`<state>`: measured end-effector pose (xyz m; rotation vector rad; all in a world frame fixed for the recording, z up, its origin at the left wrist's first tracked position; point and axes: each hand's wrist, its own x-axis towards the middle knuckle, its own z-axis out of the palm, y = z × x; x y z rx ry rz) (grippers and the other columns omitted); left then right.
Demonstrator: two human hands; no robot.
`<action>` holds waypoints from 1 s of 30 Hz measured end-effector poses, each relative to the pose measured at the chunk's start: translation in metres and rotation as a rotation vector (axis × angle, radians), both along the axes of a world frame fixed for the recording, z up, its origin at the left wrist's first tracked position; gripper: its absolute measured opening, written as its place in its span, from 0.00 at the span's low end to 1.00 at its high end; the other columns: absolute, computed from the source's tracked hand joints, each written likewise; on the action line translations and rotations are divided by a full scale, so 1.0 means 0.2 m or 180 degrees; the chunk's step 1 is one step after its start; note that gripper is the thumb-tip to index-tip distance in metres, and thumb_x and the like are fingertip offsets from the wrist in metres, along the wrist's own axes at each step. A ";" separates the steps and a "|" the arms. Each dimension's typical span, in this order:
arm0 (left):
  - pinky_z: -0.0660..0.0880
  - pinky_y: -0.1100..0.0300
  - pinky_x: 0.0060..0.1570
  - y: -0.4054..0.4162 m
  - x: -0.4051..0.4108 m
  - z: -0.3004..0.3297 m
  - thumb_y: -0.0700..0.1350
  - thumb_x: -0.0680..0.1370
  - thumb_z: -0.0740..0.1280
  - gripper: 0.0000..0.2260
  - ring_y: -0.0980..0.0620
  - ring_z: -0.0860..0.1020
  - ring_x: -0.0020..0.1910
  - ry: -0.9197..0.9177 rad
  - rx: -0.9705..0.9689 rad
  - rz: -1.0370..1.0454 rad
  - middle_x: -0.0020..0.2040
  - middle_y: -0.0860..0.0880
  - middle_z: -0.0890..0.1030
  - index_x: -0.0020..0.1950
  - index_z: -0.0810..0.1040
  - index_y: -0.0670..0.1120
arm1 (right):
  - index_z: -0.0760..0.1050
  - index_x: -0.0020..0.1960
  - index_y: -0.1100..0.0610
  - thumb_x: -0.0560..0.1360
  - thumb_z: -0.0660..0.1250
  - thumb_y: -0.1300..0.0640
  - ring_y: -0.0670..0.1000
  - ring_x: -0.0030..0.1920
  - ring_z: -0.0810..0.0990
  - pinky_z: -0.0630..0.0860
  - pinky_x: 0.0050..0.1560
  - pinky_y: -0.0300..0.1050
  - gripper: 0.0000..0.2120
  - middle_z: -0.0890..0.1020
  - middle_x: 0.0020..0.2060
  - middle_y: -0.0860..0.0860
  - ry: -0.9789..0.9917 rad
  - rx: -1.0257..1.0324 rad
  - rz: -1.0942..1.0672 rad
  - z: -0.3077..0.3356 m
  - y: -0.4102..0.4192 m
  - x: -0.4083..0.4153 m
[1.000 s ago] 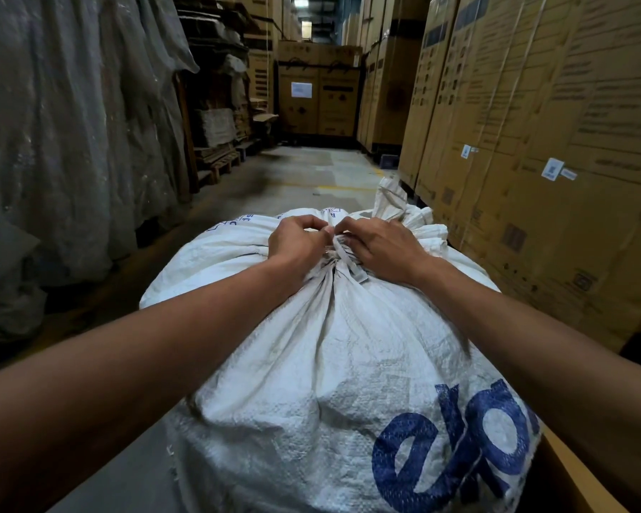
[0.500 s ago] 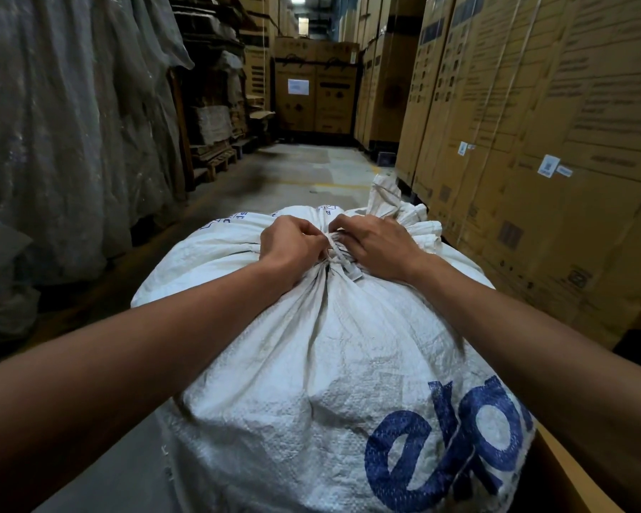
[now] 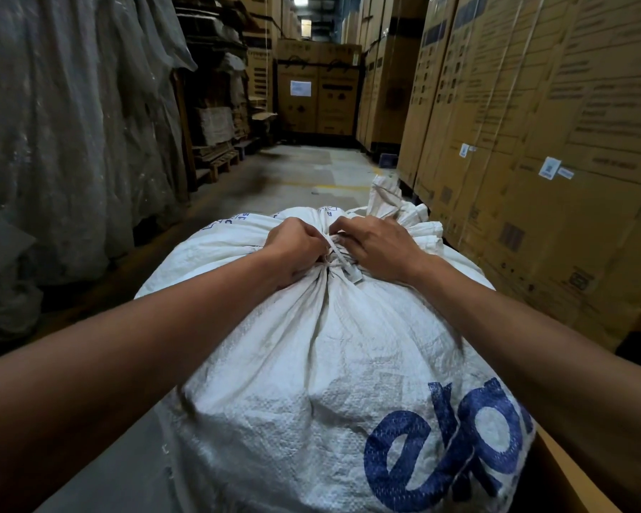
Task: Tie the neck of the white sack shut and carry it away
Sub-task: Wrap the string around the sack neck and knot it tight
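A bulging white woven sack (image 3: 311, 372) with blue lettering fills the lower middle of the head view. Its neck is gathered into a bunch at the top, and a white tie strip (image 3: 343, 264) is wrapped around it with one loose end hanging toward me. My left hand (image 3: 293, 249) is closed on the strip at the left of the bunch. My right hand (image 3: 374, 249) presses against the right side, its fingertips pinching the strip. The loose mouth of the sack (image 3: 393, 205) sticks up behind my right hand.
Tall stacks of cardboard boxes (image 3: 533, 142) wall the right side, close to the sack. Goods under plastic sheeting (image 3: 71, 135) line the left, with wooden pallets (image 3: 219, 161) beyond. A concrete aisle (image 3: 304, 175) runs ahead to more boxes (image 3: 319, 90).
Both hands have stayed on the neck, shifting slightly as they work the tie strip. The view has tilted a little, with the sack lower in frame.
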<state>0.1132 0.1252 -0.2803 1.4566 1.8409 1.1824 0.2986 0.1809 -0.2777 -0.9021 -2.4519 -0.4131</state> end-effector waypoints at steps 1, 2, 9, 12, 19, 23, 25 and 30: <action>0.79 0.55 0.39 0.01 0.00 -0.01 0.39 0.75 0.75 0.07 0.47 0.82 0.35 -0.0042 -0.0039 -0.0054 0.37 0.49 0.87 0.39 0.88 0.49 | 0.74 0.64 0.44 0.85 0.56 0.43 0.57 0.52 0.82 0.78 0.48 0.56 0.13 0.85 0.53 0.49 0.0005 -0.0006 0.0009 0.00 0.00 0.00; 0.77 0.55 0.37 0.01 0.00 -0.01 0.39 0.75 0.74 0.07 0.47 0.80 0.34 -0.0061 -0.0063 -0.0092 0.37 0.48 0.87 0.39 0.88 0.48 | 0.74 0.64 0.45 0.85 0.57 0.43 0.57 0.52 0.82 0.78 0.48 0.56 0.13 0.85 0.53 0.49 0.0000 -0.0002 0.0014 0.00 0.00 0.00; 0.59 0.66 0.22 0.03 0.02 -0.03 0.40 0.81 0.69 0.08 0.52 0.65 0.21 0.0021 -0.0162 -0.0164 0.28 0.50 0.74 0.42 0.84 0.45 | 0.72 0.64 0.47 0.84 0.60 0.47 0.58 0.47 0.82 0.77 0.46 0.55 0.10 0.86 0.50 0.52 0.0028 -0.0046 0.0003 0.01 -0.01 -0.01; 0.58 0.65 0.23 0.03 0.04 -0.03 0.42 0.83 0.68 0.12 0.53 0.64 0.21 0.0013 -0.0116 -0.0187 0.24 0.53 0.70 0.40 0.81 0.46 | 0.68 0.63 0.48 0.82 0.63 0.48 0.59 0.43 0.80 0.74 0.43 0.53 0.11 0.84 0.45 0.54 0.0178 -0.0180 -0.0037 0.01 -0.01 -0.02; 0.63 0.58 0.31 0.05 0.07 -0.07 0.45 0.83 0.67 0.13 0.49 0.69 0.29 -0.0063 0.0006 -0.0103 0.30 0.51 0.75 0.39 0.82 0.46 | 0.73 0.58 0.44 0.80 0.67 0.45 0.57 0.45 0.82 0.77 0.44 0.53 0.08 0.84 0.44 0.50 0.0434 -0.0447 0.0112 0.01 0.00 0.01; 0.75 0.48 0.47 0.04 0.08 -0.07 0.54 0.74 0.65 0.14 0.43 0.78 0.35 0.0073 -0.0027 0.0034 0.31 0.52 0.79 0.36 0.82 0.47 | 0.75 0.58 0.43 0.79 0.68 0.44 0.53 0.49 0.84 0.80 0.49 0.54 0.09 0.85 0.48 0.47 0.0584 -0.0666 0.0134 0.02 0.00 0.01; 0.79 0.41 0.59 0.05 0.07 -0.07 0.56 0.69 0.62 0.15 0.40 0.84 0.44 0.0177 -0.0010 -0.0002 0.35 0.51 0.83 0.36 0.82 0.47 | 0.77 0.58 0.44 0.79 0.69 0.45 0.53 0.51 0.84 0.80 0.52 0.54 0.09 0.86 0.51 0.47 0.0616 -0.0748 0.0155 0.02 0.00 0.01; 0.75 0.35 0.67 0.06 0.08 -0.07 0.58 0.69 0.60 0.16 0.41 0.84 0.52 0.0303 -0.0014 -0.0014 0.43 0.48 0.86 0.40 0.82 0.49 | 0.80 0.58 0.46 0.76 0.68 0.44 0.50 0.54 0.84 0.79 0.57 0.55 0.13 0.86 0.54 0.45 0.0666 -0.1041 0.0203 0.04 0.00 0.02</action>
